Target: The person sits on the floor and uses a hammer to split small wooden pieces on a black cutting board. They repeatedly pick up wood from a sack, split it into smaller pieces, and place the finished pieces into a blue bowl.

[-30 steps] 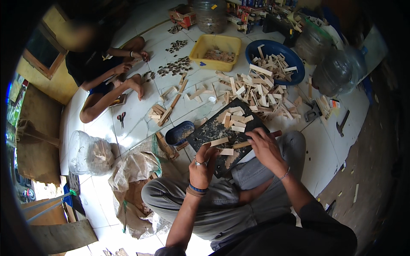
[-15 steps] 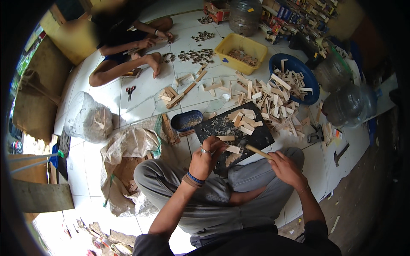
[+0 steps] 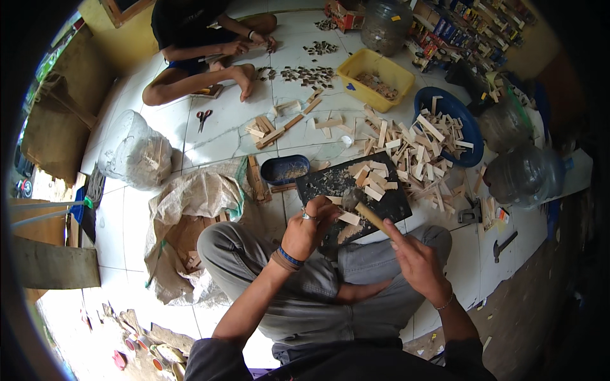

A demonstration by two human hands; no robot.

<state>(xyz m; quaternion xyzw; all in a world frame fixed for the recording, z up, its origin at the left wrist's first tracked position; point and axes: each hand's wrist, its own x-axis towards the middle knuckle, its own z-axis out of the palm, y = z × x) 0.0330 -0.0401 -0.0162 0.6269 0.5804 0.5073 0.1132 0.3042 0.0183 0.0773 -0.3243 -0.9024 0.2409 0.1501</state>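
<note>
My left hand [image 3: 307,230], with a ring and blue and brown wristbands, pinches a small flat piece of wood [image 3: 348,218] over the black board [image 3: 399,207]. My right hand [image 3: 416,261] is wrapped round the wooden handle of a hammer [image 3: 373,216]. Its grey head [image 3: 351,199] is just above the wood near my left fingertips; whether they touch I cannot tell. Several small wooden blocks [image 3: 376,180] lie on the board's far right part among shavings. Part of a second strip shows behind the hammer head.
A heap of wooden pieces [image 3: 413,145] spreads from a blue basin [image 3: 473,127]. Beyond stand a yellow tub [image 3: 397,79] and, nearer, a blue tray [image 3: 267,174]. A sack [image 3: 181,206] lies left. Another hammer [image 3: 505,246] lies right. A person [image 3: 197,51] sits at the far left.
The hammer head has risen slightly and moved left, over the wood by my left fingers. My left hand keeps its pinch. The whole view has shifted a little.
</note>
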